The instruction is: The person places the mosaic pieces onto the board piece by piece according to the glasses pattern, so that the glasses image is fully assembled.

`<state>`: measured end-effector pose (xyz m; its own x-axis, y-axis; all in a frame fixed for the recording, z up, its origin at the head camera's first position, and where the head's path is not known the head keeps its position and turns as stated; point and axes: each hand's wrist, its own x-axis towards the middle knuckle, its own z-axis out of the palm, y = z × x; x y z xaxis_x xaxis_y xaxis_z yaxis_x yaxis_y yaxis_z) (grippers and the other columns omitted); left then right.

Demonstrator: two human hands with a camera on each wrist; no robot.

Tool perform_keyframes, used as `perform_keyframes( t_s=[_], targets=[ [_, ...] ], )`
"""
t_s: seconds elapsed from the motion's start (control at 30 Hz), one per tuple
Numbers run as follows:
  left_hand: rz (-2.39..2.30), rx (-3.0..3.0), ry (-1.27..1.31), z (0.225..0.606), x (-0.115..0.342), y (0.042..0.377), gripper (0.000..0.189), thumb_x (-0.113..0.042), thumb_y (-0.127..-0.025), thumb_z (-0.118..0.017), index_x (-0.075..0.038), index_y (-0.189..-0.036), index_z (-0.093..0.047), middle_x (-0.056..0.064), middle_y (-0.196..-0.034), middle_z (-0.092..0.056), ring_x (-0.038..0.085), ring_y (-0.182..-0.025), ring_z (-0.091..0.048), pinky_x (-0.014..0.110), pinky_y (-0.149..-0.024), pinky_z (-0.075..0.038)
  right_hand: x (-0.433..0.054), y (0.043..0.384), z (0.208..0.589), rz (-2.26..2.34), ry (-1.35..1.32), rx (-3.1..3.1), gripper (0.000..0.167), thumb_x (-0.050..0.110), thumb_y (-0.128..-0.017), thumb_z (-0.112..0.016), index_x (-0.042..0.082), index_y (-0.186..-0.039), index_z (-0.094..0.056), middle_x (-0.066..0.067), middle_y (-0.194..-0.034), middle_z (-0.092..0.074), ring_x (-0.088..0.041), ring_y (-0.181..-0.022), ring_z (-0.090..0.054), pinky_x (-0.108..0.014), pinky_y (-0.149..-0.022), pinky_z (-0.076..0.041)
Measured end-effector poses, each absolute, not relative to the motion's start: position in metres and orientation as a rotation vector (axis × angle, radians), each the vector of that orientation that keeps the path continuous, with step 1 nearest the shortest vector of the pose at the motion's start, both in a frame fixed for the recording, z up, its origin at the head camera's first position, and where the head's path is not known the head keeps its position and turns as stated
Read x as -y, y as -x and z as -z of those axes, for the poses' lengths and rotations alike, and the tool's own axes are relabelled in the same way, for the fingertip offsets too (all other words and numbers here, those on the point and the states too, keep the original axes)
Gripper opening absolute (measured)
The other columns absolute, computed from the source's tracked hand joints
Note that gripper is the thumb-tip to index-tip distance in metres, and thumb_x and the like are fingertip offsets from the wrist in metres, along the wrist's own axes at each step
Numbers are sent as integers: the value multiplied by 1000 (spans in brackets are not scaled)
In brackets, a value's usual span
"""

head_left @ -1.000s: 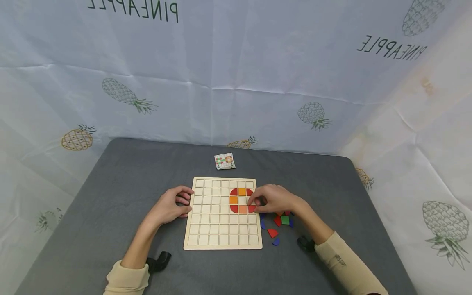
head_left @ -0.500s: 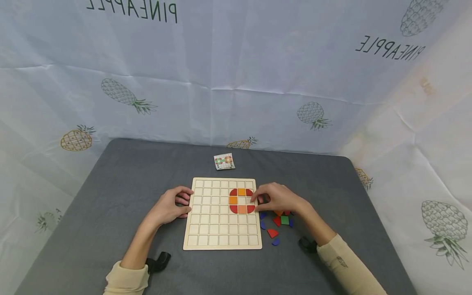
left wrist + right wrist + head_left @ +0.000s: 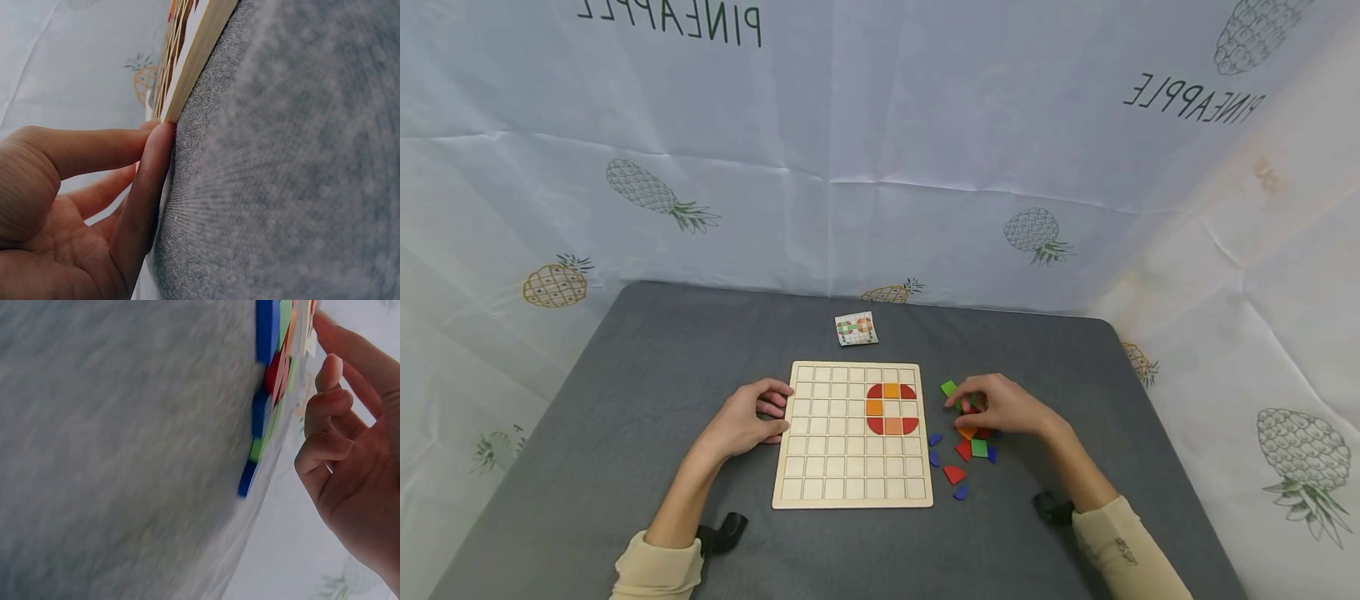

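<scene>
A pale wooden grid board [image 3: 827, 446] lies flat on the table. Red rounded corner pieces [image 3: 910, 426] and orange square pieces [image 3: 891, 390] sit in its cells on the right side. Against the board's left edge rest the thumb and fingertips of my left hand [image 3: 747, 421]; in the left wrist view they meet the board's side [image 3: 197, 69]. My right hand [image 3: 1003, 404] hovers over loose coloured pieces right of the board, thumb and index finger apart, other fingers bent. Nothing shows between its fingers. It partly hides red, green and orange pieces [image 3: 966, 432].
A small printed pattern card [image 3: 856, 328] lies beyond the board. Loose blue pieces [image 3: 961, 492], a red piece [image 3: 954, 474], a green square [image 3: 980, 448] and a lime green piece [image 3: 948, 388] lie along the board's right. Pineapple-print cloth [image 3: 880, 167] hangs behind the grey table [image 3: 700, 325].
My right hand has moved from the board's right edge, beside the lower red corner piece, rightward over the loose pieces, uncovering the lime green one. My left hand stays at the left edge.
</scene>
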<state>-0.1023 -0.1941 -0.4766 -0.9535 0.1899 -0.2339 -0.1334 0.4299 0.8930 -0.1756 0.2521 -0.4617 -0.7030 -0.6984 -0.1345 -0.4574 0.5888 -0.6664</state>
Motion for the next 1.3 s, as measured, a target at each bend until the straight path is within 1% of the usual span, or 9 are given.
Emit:
perform_keyframes(
  t_s=[0.2,0.4,0.57,0.7,0.77,0.9,0.97,1.2,1.3],
  targets=[
    [-1527,-2390,-44,478,194,104,48,7,-92,-77,4,-138,-63,22,-120,-62,25,-100,-64,32,-69,-68,-268,174,464,878,908,-2367,20,16,-95,-85,12,-114,-82,3,-86,-68,-3,-63,-48,-19,-59,-45],
    [-1523,-2389,-44,479,195,104,48,8,-92,-76,4,-138,-63,22,-120,-61,26,-101,-64,32,-70,-68,-277,175,467,834,924,-2356,21,16,-95,-85,15,-115,-82,5,-86,-67,-1,-63,-46,-19,-58,-44],
    [-1519,-2390,-41,480,195,104,47,8,-93,-76,4,-138,-63,22,-121,-61,26,-102,-64,33,-70,-68,-276,175,469,790,930,-2404,18,25,-94,-87,18,-109,-80,10,-83,-65,0,-63,-47,-19,-59,-44],
    [-1517,-2388,-42,480,195,105,47,7,-93,-76,3,-138,-63,22,-121,-61,26,-101,-65,32,-70,-68,-272,174,470,764,917,-2455,23,33,-91,-90,19,-106,-79,11,-81,-63,-2,-62,-48,-19,-60,-44],
    [-1516,-2388,-46,481,196,105,47,7,-93,-77,3,-138,-63,22,-120,-62,26,-101,-65,32,-70,-68,-270,175,470,779,906,-2439,25,31,-91,-90,18,-110,-79,9,-81,-63,-2,-62,-47,-19,-60,-43],
    [-1513,-2391,-47,481,196,105,47,7,-93,-76,4,-138,-63,22,-120,-62,26,-101,-65,33,-71,-68,-269,179,467,821,907,-2347,30,22,-92,-88,17,-120,-80,6,-83,-64,-2,-61,-45,-19,-59,-43],
    [-1514,-2390,-48,481,196,105,47,7,-93,-76,4,-138,-62,22,-120,-62,26,-101,-65,33,-71,-68,-268,182,467,820,925,-2312,31,19,-92,-88,17,-122,-80,6,-83,-64,-2,-61,-45,-19,-58,-43],
    [-1521,-2385,-53,479,195,105,47,7,-93,-76,5,-138,-62,23,-120,-62,26,-101,-65,32,-70,-68,-268,188,471,807,964,-2279,29,22,-91,-89,20,-119,-80,10,-83,-63,0,-63,-47,-18,-59,-44],
    [-1525,-2384,-45,479,195,105,47,7,-93,-77,4,-138,-63,23,-120,-62,26,-100,-65,32,-70,-68,-268,188,471,817,974,-2277,29,23,-91,-89,18,-118,-80,8,-82,-63,0,-63,-47,-19,-59,-44]
  ],
)
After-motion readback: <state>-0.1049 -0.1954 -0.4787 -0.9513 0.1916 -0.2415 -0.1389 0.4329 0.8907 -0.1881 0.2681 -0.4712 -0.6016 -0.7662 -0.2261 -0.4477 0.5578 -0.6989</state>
